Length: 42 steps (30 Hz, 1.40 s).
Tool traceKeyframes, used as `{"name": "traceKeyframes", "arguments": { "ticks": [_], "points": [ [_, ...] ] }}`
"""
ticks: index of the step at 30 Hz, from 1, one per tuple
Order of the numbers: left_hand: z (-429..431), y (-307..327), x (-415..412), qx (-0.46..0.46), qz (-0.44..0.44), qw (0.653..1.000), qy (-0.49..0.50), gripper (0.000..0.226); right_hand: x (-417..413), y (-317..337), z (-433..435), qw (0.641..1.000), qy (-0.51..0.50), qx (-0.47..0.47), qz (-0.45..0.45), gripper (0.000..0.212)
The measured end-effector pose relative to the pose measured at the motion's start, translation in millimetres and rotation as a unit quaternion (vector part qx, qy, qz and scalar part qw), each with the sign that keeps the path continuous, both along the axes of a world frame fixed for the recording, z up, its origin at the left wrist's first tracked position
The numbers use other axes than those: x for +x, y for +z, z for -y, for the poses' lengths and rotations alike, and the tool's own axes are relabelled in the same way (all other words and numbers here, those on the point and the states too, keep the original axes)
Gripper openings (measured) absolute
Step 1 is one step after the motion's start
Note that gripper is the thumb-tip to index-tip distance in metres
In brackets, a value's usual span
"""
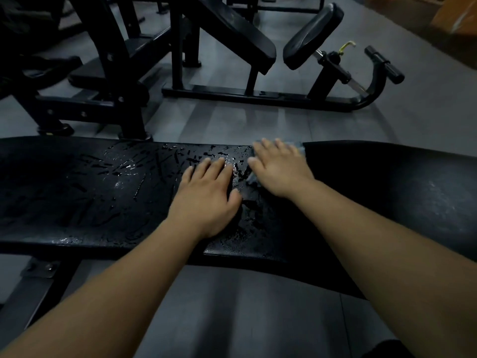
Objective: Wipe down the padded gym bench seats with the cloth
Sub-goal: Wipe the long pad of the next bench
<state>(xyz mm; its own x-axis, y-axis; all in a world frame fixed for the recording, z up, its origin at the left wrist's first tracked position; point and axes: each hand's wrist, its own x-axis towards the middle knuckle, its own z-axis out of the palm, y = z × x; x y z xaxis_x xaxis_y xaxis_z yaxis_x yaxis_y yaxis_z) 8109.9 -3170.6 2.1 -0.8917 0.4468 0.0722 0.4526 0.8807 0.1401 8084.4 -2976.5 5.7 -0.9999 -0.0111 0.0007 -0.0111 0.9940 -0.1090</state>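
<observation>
A long black padded bench seat (90, 192) runs across the view, its left and middle part beaded with wet streaks. My left hand (206, 197) lies flat on the wet padding with fingers straight. My right hand (278, 169) presses flat on a pale blue cloth (300, 148) near the seat's far edge; the hand hides most of the cloth and only its edges show. To the right of the cloth the padding looks dull and dry.
Beyond the bench stands a black preacher-curl machine (313, 34) with an angled pad and floor frame. Another black machine frame (108, 81) stands at the back left. Grey rubber floor (245, 125) lies between them and under the bench.
</observation>
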Motion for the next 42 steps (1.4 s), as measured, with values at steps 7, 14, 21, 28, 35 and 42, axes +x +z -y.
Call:
{"name": "traceKeyframes", "arguments": {
  "ticks": [7, 14, 21, 28, 35, 42],
  "points": [
    [1.5, 0.0, -2.3, 0.012, 0.028, 1.0, -0.002, 0.062, 40.0, 0.9, -15.1, 0.995, 0.093, -0.025, 0.012, 0.064],
    [5.7, 1.5, -12.6, 0.015, 0.033, 0.999, -0.016, 0.06, 67.0, 1.1, 23.0, 0.992, 0.126, -0.011, 0.007, 0.064],
    [8.9, 0.6, -4.3, 0.013, 0.016, 1.0, -0.016, 0.057, 65.5, 1.5, -1.7, 1.0, 0.021, -0.001, -0.001, 0.069],
    [8.5, 1.3, -0.4, 0.015, 0.01, 1.0, -0.013, 0.056, 158.7, 0.6, 0.1, 0.984, 0.177, -0.015, 0.009, 0.065],
    [7.7, 1.7, 4.9, 0.021, -0.011, 1.0, 0.002, 0.057, 108.9, 2.2, 10.2, 1.0, 0.016, 0.005, 0.002, 0.085],
    [25.9, 4.1, 21.4, -0.009, 0.026, 0.999, -0.025, 0.065, 164.3, 3.2, -18.3, 0.988, 0.154, -0.026, 0.011, 0.068]
  ]
}}
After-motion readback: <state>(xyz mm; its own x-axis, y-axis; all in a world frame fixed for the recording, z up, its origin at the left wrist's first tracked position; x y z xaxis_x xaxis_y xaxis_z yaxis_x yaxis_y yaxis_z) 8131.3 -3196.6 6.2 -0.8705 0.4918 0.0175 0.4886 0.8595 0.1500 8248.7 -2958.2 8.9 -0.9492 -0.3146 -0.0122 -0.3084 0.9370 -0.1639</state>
